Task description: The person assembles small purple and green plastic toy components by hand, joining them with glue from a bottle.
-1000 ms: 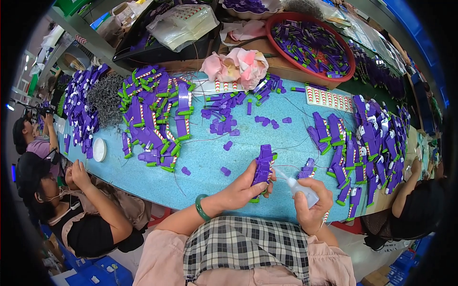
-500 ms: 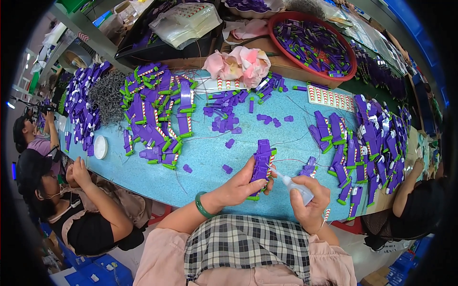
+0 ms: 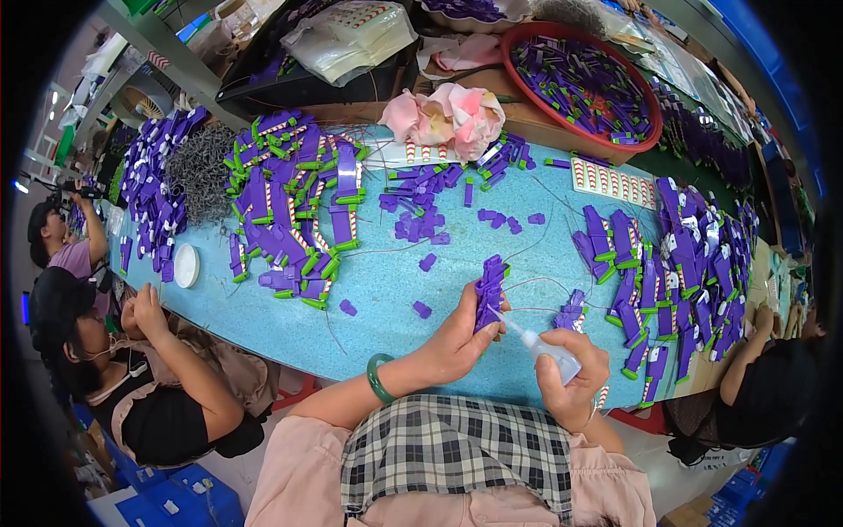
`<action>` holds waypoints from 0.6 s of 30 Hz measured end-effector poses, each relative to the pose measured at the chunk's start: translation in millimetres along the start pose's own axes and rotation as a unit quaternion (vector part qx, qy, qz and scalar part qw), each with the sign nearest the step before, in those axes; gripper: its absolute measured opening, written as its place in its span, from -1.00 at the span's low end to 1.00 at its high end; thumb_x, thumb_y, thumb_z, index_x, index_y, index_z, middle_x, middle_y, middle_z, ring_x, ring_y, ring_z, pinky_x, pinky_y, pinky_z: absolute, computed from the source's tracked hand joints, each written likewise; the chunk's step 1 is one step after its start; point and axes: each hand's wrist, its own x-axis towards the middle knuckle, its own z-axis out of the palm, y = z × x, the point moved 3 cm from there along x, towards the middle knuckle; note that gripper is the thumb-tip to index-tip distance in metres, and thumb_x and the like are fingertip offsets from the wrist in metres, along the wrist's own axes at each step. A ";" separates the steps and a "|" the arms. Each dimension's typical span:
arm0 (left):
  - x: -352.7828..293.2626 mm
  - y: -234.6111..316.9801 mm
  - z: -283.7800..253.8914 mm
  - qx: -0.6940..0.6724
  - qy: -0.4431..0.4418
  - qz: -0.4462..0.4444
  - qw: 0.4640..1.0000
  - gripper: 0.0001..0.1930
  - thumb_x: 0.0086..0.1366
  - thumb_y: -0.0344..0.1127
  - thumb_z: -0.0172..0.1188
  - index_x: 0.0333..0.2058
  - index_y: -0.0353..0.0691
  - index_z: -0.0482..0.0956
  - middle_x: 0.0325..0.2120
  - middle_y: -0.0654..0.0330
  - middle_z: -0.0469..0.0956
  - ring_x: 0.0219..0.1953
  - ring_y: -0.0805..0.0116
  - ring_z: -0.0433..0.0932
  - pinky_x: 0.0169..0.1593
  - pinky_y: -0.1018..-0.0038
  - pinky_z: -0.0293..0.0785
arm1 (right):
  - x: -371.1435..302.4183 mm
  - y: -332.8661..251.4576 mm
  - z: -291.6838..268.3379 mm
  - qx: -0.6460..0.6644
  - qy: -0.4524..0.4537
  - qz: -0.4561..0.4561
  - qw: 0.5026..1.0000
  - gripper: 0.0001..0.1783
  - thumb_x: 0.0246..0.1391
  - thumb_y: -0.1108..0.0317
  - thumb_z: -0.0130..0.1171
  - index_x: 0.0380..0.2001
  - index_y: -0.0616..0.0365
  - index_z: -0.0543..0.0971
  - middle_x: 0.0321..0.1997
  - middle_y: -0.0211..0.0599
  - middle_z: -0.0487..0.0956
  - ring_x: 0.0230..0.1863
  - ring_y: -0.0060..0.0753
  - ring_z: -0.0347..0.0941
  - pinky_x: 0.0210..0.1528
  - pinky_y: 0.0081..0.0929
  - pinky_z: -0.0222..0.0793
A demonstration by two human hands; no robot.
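My left hand (image 3: 454, 344) is closed round a purple plastic part (image 3: 490, 292), held tilted above the blue table (image 3: 395, 307). In my right hand (image 3: 572, 376) I grip a small translucent squeeze bottle (image 3: 555, 356). Its thin nozzle points at the purple part and appears to touch its lower face. Thin wires trail rightward from the held part. Just beyond the bottle lies a small purple piece (image 3: 572, 310) with a shiny surface. The fingertips behind the purple part are hidden.
Piles of purple-and-green parts (image 3: 294, 211) lie left, with more white-and-purple parts (image 3: 702, 255) right. A red basin (image 3: 654, 123), pink cloth (image 3: 448, 119), sticker sheet (image 3: 613, 183) and white dish (image 3: 186, 266) stand around. Co-workers (image 3: 176, 378) sit at left and right.
The purple part has turned in my left hand, so it shows narrower and more edge-on. The bottle's nozzle has followed, slightly lower on the part.
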 end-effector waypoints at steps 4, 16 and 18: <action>-1.4 -1.5 -1.6 0.052 0.003 0.022 0.998 -0.61 0.25 -0.48 -0.12 0.04 -0.34 0.04 -0.24 0.15 0.30 -0.22 0.47 0.32 -0.12 0.51 0.30 | 3.6 -3.3 1.9 -0.014 0.004 -0.015 1.000 -0.77 -0.22 0.48 0.19 -0.38 0.27 0.53 -0.54 -0.19 0.56 -0.63 -0.39 0.48 -0.58 -0.56 0.31; 1.9 -2.9 -7.2 -0.158 -0.053 0.029 0.986 -0.53 0.29 -0.41 -0.10 0.13 -0.23 -0.03 -0.16 0.15 0.28 -0.24 0.44 0.39 -0.16 0.45 0.40 | -3.8 3.0 0.7 0.044 0.003 0.009 0.999 -0.81 -0.15 0.43 0.11 -0.39 0.26 0.51 -0.61 -0.28 0.51 -0.65 -0.57 0.41 -0.61 -0.64 0.24; 2.7 -4.6 -11.2 -0.224 -0.055 0.032 0.973 -0.52 0.29 -0.40 -0.09 0.13 -0.22 -0.03 -0.14 0.14 0.28 -0.23 0.41 0.40 -0.16 0.42 0.41 | -1.9 0.5 1.5 0.025 -0.008 -0.005 1.000 -0.82 -0.14 0.43 0.10 -0.40 0.27 0.50 -0.61 -0.28 0.51 -0.67 -0.57 0.41 -0.62 -0.64 0.25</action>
